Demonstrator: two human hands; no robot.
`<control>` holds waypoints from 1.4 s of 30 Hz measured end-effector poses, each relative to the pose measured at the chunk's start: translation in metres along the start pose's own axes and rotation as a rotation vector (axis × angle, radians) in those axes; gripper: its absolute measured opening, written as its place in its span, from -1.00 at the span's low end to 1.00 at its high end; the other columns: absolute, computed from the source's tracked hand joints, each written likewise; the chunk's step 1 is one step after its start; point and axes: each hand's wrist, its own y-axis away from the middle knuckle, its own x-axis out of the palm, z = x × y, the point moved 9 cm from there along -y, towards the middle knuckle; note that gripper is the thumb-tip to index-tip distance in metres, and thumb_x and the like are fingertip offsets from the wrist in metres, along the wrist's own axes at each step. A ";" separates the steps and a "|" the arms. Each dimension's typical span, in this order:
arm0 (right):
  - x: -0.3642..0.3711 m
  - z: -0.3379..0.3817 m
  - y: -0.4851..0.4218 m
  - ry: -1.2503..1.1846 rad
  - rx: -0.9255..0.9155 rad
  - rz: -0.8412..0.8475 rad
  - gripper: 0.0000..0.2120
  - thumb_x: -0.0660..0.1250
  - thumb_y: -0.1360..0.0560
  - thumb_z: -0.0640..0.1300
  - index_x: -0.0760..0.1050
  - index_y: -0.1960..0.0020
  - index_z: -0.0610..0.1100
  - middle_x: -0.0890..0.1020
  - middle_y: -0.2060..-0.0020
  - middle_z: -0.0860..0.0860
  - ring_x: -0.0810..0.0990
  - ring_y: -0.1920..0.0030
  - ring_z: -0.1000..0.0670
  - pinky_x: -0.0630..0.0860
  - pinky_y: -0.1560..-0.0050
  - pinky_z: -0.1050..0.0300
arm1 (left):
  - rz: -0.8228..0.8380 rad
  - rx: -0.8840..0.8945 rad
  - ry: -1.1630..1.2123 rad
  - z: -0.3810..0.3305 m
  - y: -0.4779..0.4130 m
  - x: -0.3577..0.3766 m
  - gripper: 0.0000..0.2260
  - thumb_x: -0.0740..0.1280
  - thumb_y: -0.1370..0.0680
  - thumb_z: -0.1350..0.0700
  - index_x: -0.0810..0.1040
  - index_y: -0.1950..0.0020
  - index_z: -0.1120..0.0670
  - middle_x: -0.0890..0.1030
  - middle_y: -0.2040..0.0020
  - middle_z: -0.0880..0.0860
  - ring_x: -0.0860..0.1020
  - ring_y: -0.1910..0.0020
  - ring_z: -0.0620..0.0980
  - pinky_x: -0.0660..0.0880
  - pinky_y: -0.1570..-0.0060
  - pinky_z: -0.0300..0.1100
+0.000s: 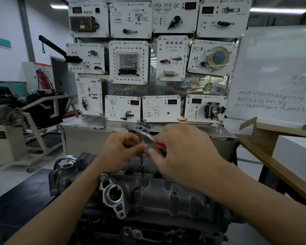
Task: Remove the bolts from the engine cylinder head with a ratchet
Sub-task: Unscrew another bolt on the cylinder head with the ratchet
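Now both hands meet above the engine cylinder head (166,198), which lies on a dark tabletop (25,200) beneath the forearms. The right hand (182,156) is wrapped round the red handle of the ratchet (146,133), whose chrome head sticks out just beyond its fingers, up and to the left. The left hand (120,151) sits just left of the right, with thumb and fingertips pinching the extension bar (142,161) right beneath the ratchet head. The bar drops straight down from between the two hands to the top of the cylinder head. Whether its tip sits on a bolt there is hard to tell, as the spot is dark. Below the right hand, a bolt (174,193) stands in its boss on the casting. Beyond both hands rises a board of training panels (129,62), and a whiteboard (272,68) stands well off to the right of the right hand.
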 end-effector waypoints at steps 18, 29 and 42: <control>0.021 -0.060 -0.026 0.002 0.156 0.096 -0.77 0.23 -0.58 -0.13 0.68 0.01 -0.08 0.65 0.21 -0.04 0.60 0.23 -0.09 0.62 0.18 -0.01 | 0.203 -0.027 0.005 0.003 0.001 0.015 -0.90 0.34 -0.61 0.16 0.62 -0.08 0.09 0.74 0.05 -0.01 0.68 0.06 -0.11 0.56 0.31 -0.21; 0.041 -0.063 -0.060 -0.164 0.097 0.075 -0.79 0.29 -0.57 -0.24 0.68 0.12 -0.09 0.49 0.41 0.05 0.52 0.31 -0.09 0.45 0.31 0.09 | 0.222 -0.024 0.071 0.003 0.002 0.017 -0.80 0.27 -0.64 0.25 0.57 -0.21 0.07 0.72 0.11 0.05 0.68 0.08 -0.04 0.56 0.20 -0.17; 0.017 -0.050 -0.053 -0.114 0.029 0.166 -0.71 0.40 -0.53 0.10 0.63 0.28 -0.03 0.64 0.37 0.07 0.59 0.32 0.10 0.60 0.21 0.08 | 0.038 -0.040 -0.048 0.007 0.000 0.001 -0.92 0.41 -0.58 0.18 0.63 0.11 0.06 0.74 0.21 0.02 0.70 0.19 0.11 0.53 0.35 -0.29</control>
